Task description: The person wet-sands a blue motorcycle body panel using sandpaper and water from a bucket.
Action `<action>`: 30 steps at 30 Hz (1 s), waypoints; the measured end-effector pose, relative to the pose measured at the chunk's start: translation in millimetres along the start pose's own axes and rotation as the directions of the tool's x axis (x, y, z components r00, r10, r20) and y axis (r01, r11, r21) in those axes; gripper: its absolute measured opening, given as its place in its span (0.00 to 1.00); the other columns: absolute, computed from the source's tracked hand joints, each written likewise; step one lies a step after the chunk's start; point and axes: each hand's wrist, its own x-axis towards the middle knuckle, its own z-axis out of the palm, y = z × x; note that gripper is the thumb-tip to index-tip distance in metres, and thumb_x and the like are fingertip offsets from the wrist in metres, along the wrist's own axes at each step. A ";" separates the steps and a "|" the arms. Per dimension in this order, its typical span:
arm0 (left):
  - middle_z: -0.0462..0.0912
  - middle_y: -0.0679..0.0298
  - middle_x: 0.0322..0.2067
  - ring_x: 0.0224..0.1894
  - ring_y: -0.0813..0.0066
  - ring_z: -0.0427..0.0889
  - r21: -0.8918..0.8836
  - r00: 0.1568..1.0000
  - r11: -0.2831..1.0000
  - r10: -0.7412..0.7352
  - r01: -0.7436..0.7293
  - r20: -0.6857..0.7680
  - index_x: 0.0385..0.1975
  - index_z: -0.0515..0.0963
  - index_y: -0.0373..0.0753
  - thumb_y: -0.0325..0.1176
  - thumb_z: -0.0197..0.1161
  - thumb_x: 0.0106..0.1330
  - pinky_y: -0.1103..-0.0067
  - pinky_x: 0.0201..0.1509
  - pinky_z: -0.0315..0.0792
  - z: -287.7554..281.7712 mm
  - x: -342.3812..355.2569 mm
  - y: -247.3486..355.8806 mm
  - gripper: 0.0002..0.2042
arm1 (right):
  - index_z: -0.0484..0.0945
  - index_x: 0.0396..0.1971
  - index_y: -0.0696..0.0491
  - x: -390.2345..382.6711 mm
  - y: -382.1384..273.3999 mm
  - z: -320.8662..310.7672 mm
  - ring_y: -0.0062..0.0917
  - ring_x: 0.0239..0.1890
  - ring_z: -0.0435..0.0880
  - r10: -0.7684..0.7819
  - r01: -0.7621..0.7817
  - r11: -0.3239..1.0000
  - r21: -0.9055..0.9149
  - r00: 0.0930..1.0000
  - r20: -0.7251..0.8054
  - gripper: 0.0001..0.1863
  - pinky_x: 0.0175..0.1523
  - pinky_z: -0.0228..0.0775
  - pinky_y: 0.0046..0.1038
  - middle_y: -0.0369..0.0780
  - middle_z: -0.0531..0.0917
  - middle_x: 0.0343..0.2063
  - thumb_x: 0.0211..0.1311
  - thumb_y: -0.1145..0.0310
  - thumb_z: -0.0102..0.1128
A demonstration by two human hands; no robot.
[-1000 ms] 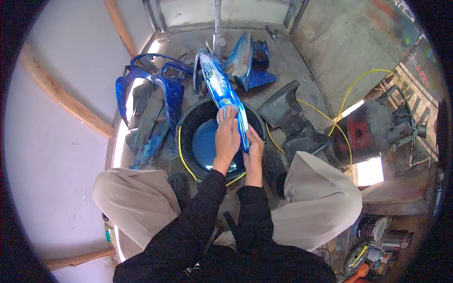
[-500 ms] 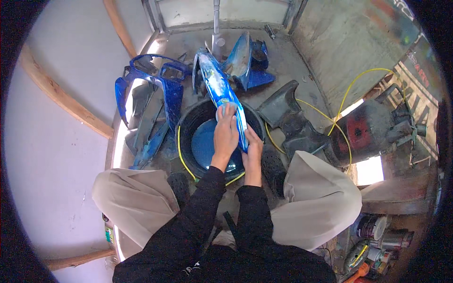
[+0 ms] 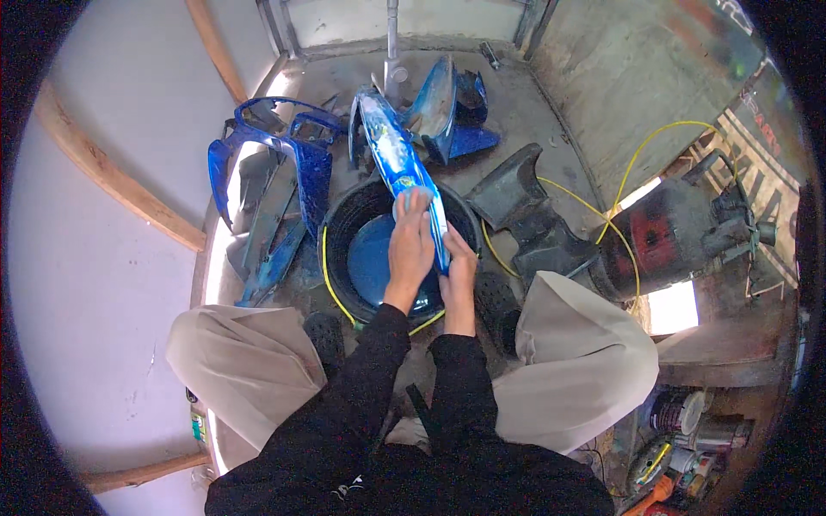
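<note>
Over a black tub [image 3: 340,258] holding bluish water, a long blue fairing panel [image 3: 392,146] with whitish scuffed patches slants away from me. My left hand [image 3: 411,249] is closed over a small pale thing that I cannot make out, pressed on the panel's lower face. My right hand [image 3: 458,275] grips the panel's near end along its right edge.
Blue body parts [image 3: 314,176] [image 3: 471,142] lie around the tub, with a dark plastic part [image 3: 508,198] to the right. Beyond it are a tank-like compressor [image 3: 637,249] and yellow hose [image 3: 637,168]. My knees flank the tub; tools and cans [image 3: 675,413] sit lower right.
The whole scene sits a few pixels higher and further left in the view. My hands and the panel have barely moved relative to the tub.
</note>
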 end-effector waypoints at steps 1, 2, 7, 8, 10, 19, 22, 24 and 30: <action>0.69 0.41 0.68 0.75 0.42 0.60 0.018 1.000 1.000 -0.022 0.022 0.021 0.65 0.73 0.37 0.31 0.46 0.78 0.62 0.73 0.63 -0.2 4.3 -3.1 0.20 | 0.75 0.64 0.64 -0.4 -1.2 -0.7 0.28 0.58 0.82 0.013 -0.014 1.000 0.025 1.000 0.006 0.24 0.65 0.69 0.29 0.45 0.82 0.58 0.70 0.72 0.59; 0.69 0.41 0.68 0.75 0.43 0.60 0.037 0.998 0.998 -0.046 0.044 0.040 0.66 0.73 0.38 0.31 0.46 0.78 0.62 0.73 0.64 -0.8 6.5 -5.9 0.20 | 0.75 0.64 0.64 1.0 1.0 -2.3 0.28 0.58 0.82 0.012 -0.012 1.000 0.027 1.000 0.008 0.24 0.65 0.69 0.29 0.45 0.82 0.58 0.70 0.72 0.59; 0.67 0.44 0.70 0.74 0.41 0.61 0.044 0.994 0.998 0.030 -0.034 0.105 0.66 0.72 0.33 0.32 0.48 0.77 0.59 0.71 0.65 12.9 -42.1 15.1 0.20 | 0.72 0.66 0.65 12.7 5.0 -16.2 0.31 0.59 0.81 -0.079 0.077 0.988 -0.131 0.997 -0.013 0.25 0.65 0.71 0.29 0.47 0.80 0.61 0.72 0.71 0.55; 0.67 0.44 0.70 0.74 0.41 0.61 0.038 0.994 0.999 0.032 -0.036 0.106 0.66 0.72 0.33 0.32 0.48 0.77 0.59 0.71 0.65 13.6 -40.5 18.9 0.20 | 0.72 0.66 0.65 17.1 5.0 -21.3 0.31 0.60 0.81 -0.114 0.106 0.969 -0.224 0.993 -0.024 0.25 0.66 0.70 0.29 0.47 0.80 0.61 0.72 0.71 0.55; 0.66 0.48 0.72 0.77 0.43 0.57 -0.007 0.990 1.000 -0.024 0.025 0.142 0.67 0.72 0.35 0.33 0.47 0.79 0.60 0.75 0.60 10.4 -35.6 16.2 0.21 | 0.72 0.66 0.65 9.3 4.0 -15.2 0.31 0.60 0.80 -0.094 0.089 0.980 -0.178 0.995 -0.023 0.25 0.66 0.70 0.29 0.47 0.80 0.61 0.72 0.70 0.55; 0.67 0.43 0.70 0.73 0.39 0.61 0.064 0.999 0.998 -0.021 0.018 0.045 0.64 0.73 0.33 0.30 0.48 0.77 0.59 0.71 0.65 7.6 2.3 -6.9 0.19 | 0.73 0.66 0.63 -1.3 -0.3 2.7 0.29 0.60 0.80 -0.014 0.013 1.000 0.020 1.000 0.010 0.25 0.66 0.70 0.29 0.44 0.81 0.61 0.72 0.70 0.55; 0.66 0.48 0.72 0.75 0.41 0.59 0.046 0.992 0.999 -0.035 0.030 0.124 0.68 0.71 0.39 0.35 0.46 0.79 0.59 0.74 0.62 13.1 -40.8 10.4 0.21 | 0.72 0.66 0.65 12.5 8.8 -16.8 0.29 0.61 0.79 -0.108 0.104 0.974 -0.201 0.994 -0.013 0.26 0.67 0.69 0.29 0.45 0.79 0.62 0.72 0.71 0.54; 0.66 0.48 0.72 0.75 0.41 0.59 0.018 0.993 1.000 -0.020 0.018 0.120 0.68 0.71 0.39 0.35 0.46 0.79 0.59 0.74 0.63 19.1 -46.0 22.1 0.21 | 0.71 0.67 0.66 23.1 8.6 -35.8 0.30 0.63 0.78 -0.074 0.066 0.970 -0.235 0.997 -0.026 0.26 0.68 0.68 0.28 0.46 0.78 0.63 0.72 0.72 0.53; 0.68 0.45 0.69 0.75 0.39 0.59 0.029 0.996 0.999 -0.037 0.035 0.085 0.65 0.73 0.36 0.33 0.46 0.78 0.59 0.73 0.62 3.8 19.7 -11.0 0.20 | 0.71 0.66 0.66 -2.3 -1.1 3.4 0.30 0.60 0.81 -0.025 0.025 0.999 0.029 0.999 0.020 0.25 0.65 0.71 0.29 0.47 0.80 0.61 0.73 0.71 0.53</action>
